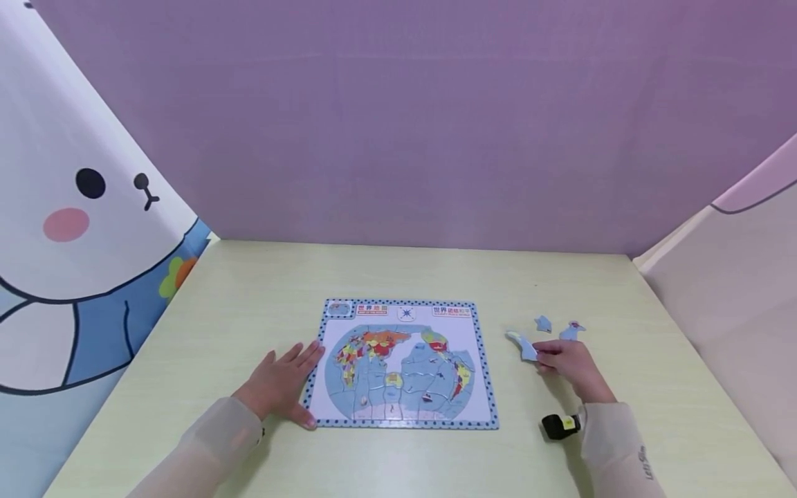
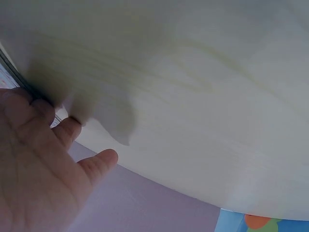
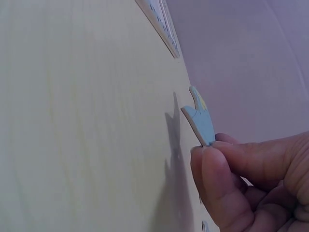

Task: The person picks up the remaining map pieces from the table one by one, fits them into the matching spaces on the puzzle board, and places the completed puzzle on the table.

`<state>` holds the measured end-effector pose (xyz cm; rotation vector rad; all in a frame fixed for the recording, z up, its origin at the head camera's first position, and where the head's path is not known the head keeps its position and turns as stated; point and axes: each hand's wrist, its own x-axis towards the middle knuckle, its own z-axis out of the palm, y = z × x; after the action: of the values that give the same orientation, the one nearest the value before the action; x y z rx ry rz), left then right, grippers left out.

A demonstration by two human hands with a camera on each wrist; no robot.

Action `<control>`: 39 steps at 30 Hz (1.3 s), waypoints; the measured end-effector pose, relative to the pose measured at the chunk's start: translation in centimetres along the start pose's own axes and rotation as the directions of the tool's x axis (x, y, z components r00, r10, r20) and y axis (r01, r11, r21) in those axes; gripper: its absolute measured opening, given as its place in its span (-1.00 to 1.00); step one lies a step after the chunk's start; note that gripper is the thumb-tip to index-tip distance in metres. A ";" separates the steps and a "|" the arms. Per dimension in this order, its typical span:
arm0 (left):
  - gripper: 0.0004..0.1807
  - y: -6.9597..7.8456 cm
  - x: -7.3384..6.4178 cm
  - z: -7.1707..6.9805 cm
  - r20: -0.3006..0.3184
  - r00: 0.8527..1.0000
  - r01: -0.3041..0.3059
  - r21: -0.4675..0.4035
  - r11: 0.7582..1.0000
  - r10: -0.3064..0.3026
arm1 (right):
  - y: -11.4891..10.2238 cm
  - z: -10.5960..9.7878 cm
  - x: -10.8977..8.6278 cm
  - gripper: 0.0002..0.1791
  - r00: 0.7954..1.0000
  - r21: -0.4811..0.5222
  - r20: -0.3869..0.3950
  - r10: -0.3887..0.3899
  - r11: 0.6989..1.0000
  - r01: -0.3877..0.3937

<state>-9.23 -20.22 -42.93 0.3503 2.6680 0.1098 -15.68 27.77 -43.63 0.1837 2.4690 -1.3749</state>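
Observation:
A world map puzzle board [image 1: 398,315] with a dotted blue border lies on the table, most of its map filled with pieces and a white gap showing in the upper middle. My left hand [image 1: 283,384] rests at the board's left edge, fingers spread and fairly straight; in the left wrist view the fingers [image 2: 67,130] touch that edge. To the right of the board, my right hand [image 1: 569,363] pinches a light blue puzzle piece [image 3: 202,123] between thumb and fingers, held above the tabletop. Beyond that hand lie two loose pieces, a small blue one [image 1: 544,324] and a larger one [image 1: 571,331].
The pale wooden table [image 1: 411,460] meets a purple cloth wall [image 1: 423,138] at the back. A cartoon-printed cloth [image 1: 112,277] hangs at the left, a pale one [image 1: 735,290] at the right. A black wrist camera [image 1: 557,427] sits beside the right sleeve.

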 end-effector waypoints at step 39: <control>0.33 0.2 0.0 -0.2 -0.003 1.000 0.000 0.048 0.999 0.000 | -2.5 4.4 1.4 -0.67 0.999 0.023 0.047 0.001 1.000 -0.002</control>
<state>-9.31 -20.05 -42.79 0.3659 2.6769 0.0468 -16.76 22.61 -44.23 0.1574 2.4150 -1.3921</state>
